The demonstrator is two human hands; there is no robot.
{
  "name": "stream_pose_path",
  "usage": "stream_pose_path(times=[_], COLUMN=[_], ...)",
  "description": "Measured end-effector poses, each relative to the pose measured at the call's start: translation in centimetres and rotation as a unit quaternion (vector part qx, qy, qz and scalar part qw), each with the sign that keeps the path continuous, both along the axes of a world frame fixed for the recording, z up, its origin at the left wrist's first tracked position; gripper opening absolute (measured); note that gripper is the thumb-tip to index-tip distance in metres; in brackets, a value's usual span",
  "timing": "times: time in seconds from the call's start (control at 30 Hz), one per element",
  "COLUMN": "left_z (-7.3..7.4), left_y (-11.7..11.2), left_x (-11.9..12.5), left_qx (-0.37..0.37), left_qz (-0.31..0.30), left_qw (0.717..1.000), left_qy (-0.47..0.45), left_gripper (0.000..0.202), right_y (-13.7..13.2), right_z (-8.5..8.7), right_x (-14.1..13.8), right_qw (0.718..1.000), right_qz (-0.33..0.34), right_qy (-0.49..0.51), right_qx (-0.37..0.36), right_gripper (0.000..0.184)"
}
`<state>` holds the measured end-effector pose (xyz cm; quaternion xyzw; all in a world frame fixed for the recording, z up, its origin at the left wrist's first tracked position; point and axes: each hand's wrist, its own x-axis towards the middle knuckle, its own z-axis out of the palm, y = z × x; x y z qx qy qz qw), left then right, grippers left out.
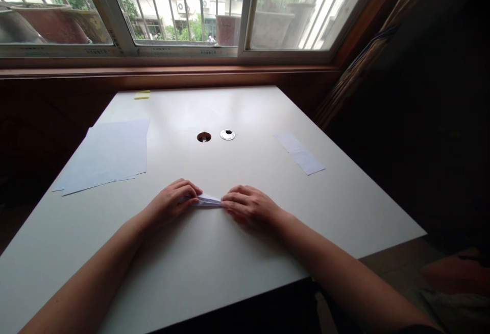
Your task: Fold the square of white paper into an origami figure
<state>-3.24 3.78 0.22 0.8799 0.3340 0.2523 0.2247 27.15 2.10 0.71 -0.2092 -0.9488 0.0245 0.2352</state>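
A narrow piece of folded white paper is held between my two hands, just above or on the white table. My left hand pinches its left end, thumb below and fingers curled over it. At the other end, my right hand has its fingers closed on the paper's tip. Layered folds show in the short stretch between the hands. The rest of the paper is hidden by my fingers.
Loose white sheets lie overlapping at the left. A creased paper strip rests at the right. Farther back are a round cable hole, its loose cover and yellow sticky notes. A barred window stands behind the table.
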Motion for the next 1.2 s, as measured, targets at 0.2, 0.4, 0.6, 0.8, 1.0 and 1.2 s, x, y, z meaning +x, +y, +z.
stream_pose_path(times=[0.2, 0.4, 0.6, 0.8, 1.0, 1.2], left_z=[-0.3, -0.2, 0.1, 0.4, 0.6, 0.8], left_y=[0.1, -0.1, -0.1, -0.3, -0.5, -0.5], left_x=[-0.1, 0.0, 0.2, 0.4, 0.6, 0.8], left_qx=[0.01, 0.011, 0.01, 0.018, 0.024, 0.023], left_qz=[-0.004, 0.001, 0.002, 0.01, 0.006, 0.008], left_qw=[1.0, 1.0, 1.0, 0.999, 0.999, 0.999], left_qy=[0.0, 0.003, 0.018, 0.034, 0.029, 0.034], left_gripper=[0.006, 0.006, 0.01, 0.017, 0.017, 0.016], right_y=[0.1, -0.2, -0.4, -0.5, -0.5, -0.4], right_z=[-0.6, -0.9, -0.9, -0.6, -0.8, -1.0], right_x=[-1.3, -1.7, -1.7, -2.0, -1.8, -1.5], right_qw=[0.999, 0.997, 0.998, 0.998, 0.999, 0.999], right_qz=[0.009, 0.015, -0.01, -0.02, -0.027, -0.025], right_qy=[-0.033, -0.065, -0.059, -0.047, -0.023, -0.007], right_qx=[-0.013, -0.032, -0.034, -0.038, -0.041, -0.037], right_gripper=[0.044, 0.049, 0.048, 0.044, 0.041, 0.041])
